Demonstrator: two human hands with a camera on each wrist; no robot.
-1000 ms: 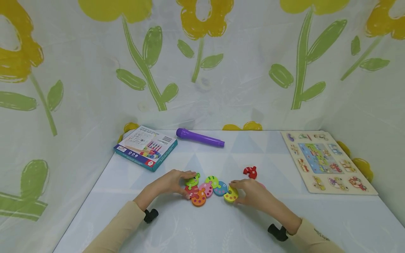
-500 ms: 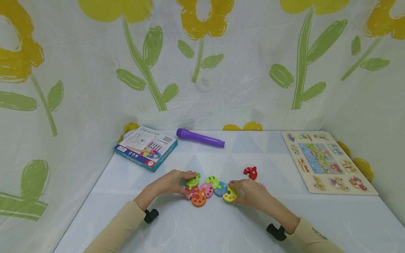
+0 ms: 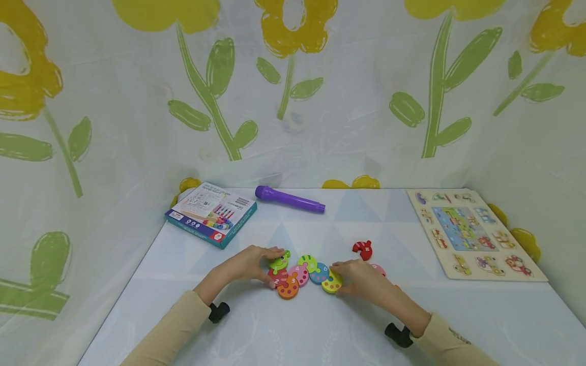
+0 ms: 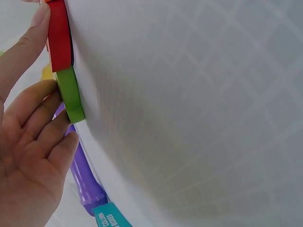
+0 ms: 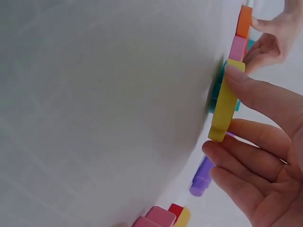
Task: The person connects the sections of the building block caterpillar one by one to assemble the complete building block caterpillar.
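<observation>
A row of joined caterpillar puzzle pieces winds across the table, from a green smiling head (image 3: 279, 263) through red (image 3: 276, 277), orange (image 3: 287, 288), pink (image 3: 299, 275) and green (image 3: 308, 263) to blue (image 3: 319, 273). My left hand (image 3: 249, 265) grips the head end: its thumb is on the red piece's edge (image 4: 60, 38) and its fingers are at the green head's edge (image 4: 71, 94). With thumb and fingers, my right hand (image 3: 366, 278) pinches a yellow puzzle piece (image 5: 224, 106) right at the blue piece, overlapping it in the right wrist view.
Beyond my right hand lie a loose red piece (image 3: 363, 250) and a partly hidden pink piece (image 3: 379, 269). A purple toy microphone (image 3: 290, 199) and a flat box (image 3: 210, 213) are at the back. On the right lies a wooden picture puzzle board (image 3: 517, 273).
My right hand has shifted slightly left with the yellow piece, closer against the blue one. More of the loose pink piece shows now. The left hand stays in place.
</observation>
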